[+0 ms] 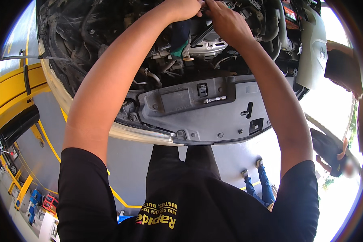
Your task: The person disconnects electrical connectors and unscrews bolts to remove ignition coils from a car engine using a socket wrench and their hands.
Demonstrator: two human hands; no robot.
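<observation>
Grey floor (127, 173) is overhung by a dark car engine bay (165, 66) with a grey plastic panel (181, 117). Over the bay, left hand (186, 9) and right hand (231, 25) are curled together, any grip unclear; on the panel, a slim silver metal tool (215, 99) is laid.

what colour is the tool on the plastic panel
The tool is silver, clearest in the head view.

matt plstc cover (205, 119), shiny mtl tool (215, 99)

Dark engine bay (207, 66); grey panel (207, 117); perhaps greenish cloth (179, 49)
</observation>
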